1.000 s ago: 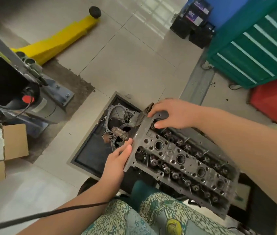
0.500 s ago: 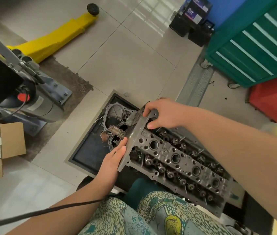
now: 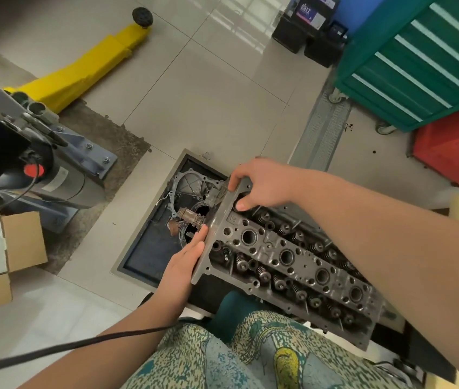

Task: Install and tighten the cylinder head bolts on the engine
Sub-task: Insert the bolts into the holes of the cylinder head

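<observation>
— Cylinder head (image 3: 287,265): how is it seen?

— A long grey metal casting is shown, lying at a slant from upper left to lower right. A row of large round bores is set along its middle, and rows of valve springs are seen down both long sides. Many small holes are spread over the top face. A flat end plate closes the upper-left end.

— Where is it placed?

— It is held low in front of the person, above a dark tray (image 3: 149,248) set on the tiled floor (image 3: 208,108). Other engine parts, among them a thin cover (image 3: 192,183) and a short toothed shaft (image 3: 190,217), are lying in that tray just past the plate end.

— And the hands?

— The right hand (image 3: 262,183) is curled over the far corner of the end plate; its fingers are wrapped over the edge and the thumb is pressed into the top face. The left hand (image 3: 186,258) is laid flat along the outer face of the same plate, with fingers straight and touching the metal. The casting thus extends away from both hands, toward the lower right, under the right forearm.
</observation>
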### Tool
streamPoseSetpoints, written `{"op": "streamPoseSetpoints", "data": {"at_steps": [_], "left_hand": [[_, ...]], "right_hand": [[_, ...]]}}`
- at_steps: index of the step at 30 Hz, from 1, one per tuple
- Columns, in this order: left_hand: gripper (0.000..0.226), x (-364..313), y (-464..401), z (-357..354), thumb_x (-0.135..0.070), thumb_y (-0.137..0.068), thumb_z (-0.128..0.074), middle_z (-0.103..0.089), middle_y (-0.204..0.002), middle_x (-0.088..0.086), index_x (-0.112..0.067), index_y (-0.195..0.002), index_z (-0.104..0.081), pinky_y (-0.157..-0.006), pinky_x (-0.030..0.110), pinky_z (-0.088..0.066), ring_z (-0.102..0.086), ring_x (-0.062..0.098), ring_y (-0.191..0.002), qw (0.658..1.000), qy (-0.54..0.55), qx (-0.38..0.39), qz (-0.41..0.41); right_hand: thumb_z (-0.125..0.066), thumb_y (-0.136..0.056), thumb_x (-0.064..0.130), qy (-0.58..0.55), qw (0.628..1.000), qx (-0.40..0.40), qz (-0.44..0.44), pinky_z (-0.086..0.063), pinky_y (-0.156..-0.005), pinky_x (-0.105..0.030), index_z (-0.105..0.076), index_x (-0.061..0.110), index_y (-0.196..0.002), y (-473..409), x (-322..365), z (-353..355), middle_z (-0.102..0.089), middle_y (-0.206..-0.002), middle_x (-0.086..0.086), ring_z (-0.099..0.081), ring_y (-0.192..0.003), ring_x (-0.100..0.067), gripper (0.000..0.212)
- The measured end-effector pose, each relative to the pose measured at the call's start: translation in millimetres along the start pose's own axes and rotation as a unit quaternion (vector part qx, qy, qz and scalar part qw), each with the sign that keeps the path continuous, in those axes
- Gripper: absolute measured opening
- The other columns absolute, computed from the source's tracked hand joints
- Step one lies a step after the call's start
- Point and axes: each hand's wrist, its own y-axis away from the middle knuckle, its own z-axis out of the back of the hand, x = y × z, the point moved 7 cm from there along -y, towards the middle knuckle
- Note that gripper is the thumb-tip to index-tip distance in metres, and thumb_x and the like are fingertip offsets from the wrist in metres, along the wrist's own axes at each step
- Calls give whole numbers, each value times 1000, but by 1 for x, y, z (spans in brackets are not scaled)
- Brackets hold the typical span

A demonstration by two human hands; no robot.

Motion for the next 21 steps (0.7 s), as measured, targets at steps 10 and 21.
{"op": "streamPoseSetpoints", "data": {"at_steps": [10,21], "left_hand": [[36,-10,-4,9,-37,-109,-48,-60,-133,-41,-54,-139,-60,-99,12,-37,-51,-20,-124,999,-44,11,-10],[60,-50,-5,7,-74,-86,-65,-68,-119,-35,-48,-140,-55,-103,30,-40,-59,-12,-114,980,-115,148,62]], "right_hand": [[-72,-92,43,-16,996,-92,5,-11,-125,-60,-47,45,-146,17,-15,-8,-27,-167,9,-8,-158,-23,60],[-61,-100,44,-430,559,-542,-457,-44,-86,-28,-52,37,-134,291,-189,-160,-58,-135,10,-60,-111,-6,36]]}}
